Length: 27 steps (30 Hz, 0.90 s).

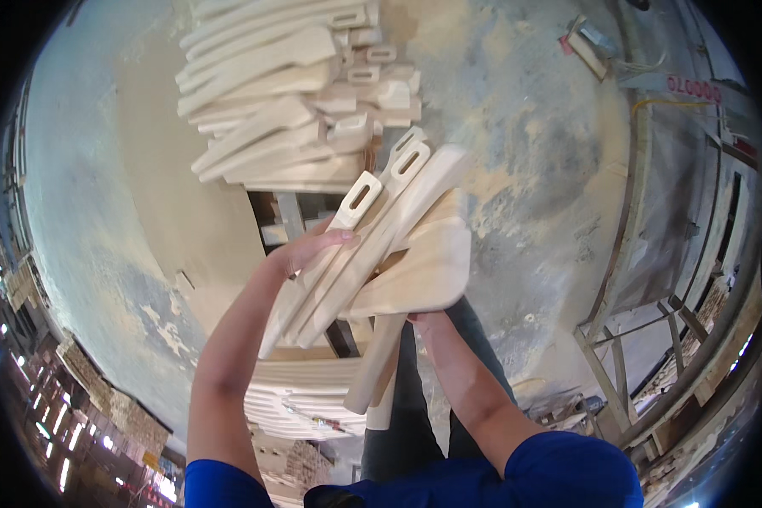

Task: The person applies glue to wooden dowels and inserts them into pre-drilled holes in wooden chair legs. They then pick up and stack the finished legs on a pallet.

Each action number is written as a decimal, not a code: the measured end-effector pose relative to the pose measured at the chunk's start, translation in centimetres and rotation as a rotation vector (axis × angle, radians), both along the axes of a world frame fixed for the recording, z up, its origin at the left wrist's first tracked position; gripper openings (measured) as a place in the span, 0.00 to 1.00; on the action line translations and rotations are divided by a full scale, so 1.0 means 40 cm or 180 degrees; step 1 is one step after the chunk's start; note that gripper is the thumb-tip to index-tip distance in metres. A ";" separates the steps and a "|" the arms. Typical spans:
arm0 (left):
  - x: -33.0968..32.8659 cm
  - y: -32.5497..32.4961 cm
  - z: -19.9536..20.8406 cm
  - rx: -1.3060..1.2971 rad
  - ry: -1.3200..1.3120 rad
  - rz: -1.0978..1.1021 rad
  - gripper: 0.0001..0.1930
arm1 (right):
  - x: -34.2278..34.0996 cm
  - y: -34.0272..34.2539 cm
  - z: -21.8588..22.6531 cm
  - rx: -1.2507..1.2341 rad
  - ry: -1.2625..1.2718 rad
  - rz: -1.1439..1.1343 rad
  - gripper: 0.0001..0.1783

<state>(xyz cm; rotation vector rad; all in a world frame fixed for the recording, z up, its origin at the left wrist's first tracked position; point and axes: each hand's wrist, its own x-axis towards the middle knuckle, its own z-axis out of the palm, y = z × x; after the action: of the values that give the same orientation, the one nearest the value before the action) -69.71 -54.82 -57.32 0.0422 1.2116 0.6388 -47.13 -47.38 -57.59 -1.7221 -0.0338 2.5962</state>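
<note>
A loose bundle of pale, shaped wooden pieces is held up in front of my body. Several are long and slim, with a rounded oblong slot at the upper end; others broaden into a wide paddle-like end. My left hand grips the bundle's left side, its thumb laid over a slotted piece and its other fingers hidden beneath. From below, my right hand holds the broad-ended pieces at the right; most of its fingers are behind the wood. One thick piece juts down toward my legs.
Beyond the bundle lies a large stack of similar wooden pieces. Another stack of pale wood sits near my legs at the lower left. A metal frame stands on the right. Dust covers patches of the grey floor.
</note>
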 end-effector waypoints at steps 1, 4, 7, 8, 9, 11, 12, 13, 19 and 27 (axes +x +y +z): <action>0.003 -0.003 -0.002 -0.0014 -0.0076 0.0143 0.47 | -0.018 0.023 0.036 -0.0085 0.0073 0.0057 0.39; 0.031 0.049 0.004 -0.0174 -0.0307 0.0491 0.38 | -0.019 0.102 0.062 -0.0303 0.0248 -0.0322 0.42; 0.072 0.111 0.020 -0.0531 -0.0428 0.0525 0.39 | 0.034 0.181 0.063 -0.0238 0.0692 -0.0479 0.43; 0.104 0.112 0.021 -0.0435 -0.0402 0.0619 0.39 | 0.042 0.198 0.078 -0.0300 0.0835 -0.0453 0.43; 0.140 0.114 0.022 -0.0339 -0.0375 0.0713 0.40 | 0.056 0.212 0.098 -0.0042 0.0208 -0.0389 0.43; 0.198 0.168 0.031 -0.0181 -0.0308 0.0736 0.40 | 0.111 0.275 0.078 0.0147 0.0387 0.0059 0.44; 0.226 0.194 0.040 -0.0094 -0.0355 0.0693 0.40 | 0.152 0.296 0.072 0.0247 0.0452 0.0281 0.45; 0.259 0.214 0.052 -0.0023 -0.0383 0.0741 0.39 | 0.176 0.308 0.084 0.0388 0.0088 0.0360 0.44; 0.433 0.334 0.203 0.0177 -0.0344 0.0458 0.44 | 0.388 0.329 0.197 0.0963 0.0302 -0.0289 0.42; 0.831 0.565 0.533 0.1932 0.0422 0.0291 0.44 | 0.713 0.457 0.465 0.2103 0.0427 -0.0765 0.34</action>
<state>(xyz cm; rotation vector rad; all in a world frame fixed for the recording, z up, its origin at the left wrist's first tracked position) -36.49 -32.20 -36.02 0.5471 1.1120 1.0798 -18.61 -29.11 -38.99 -1.2275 -0.5703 2.1659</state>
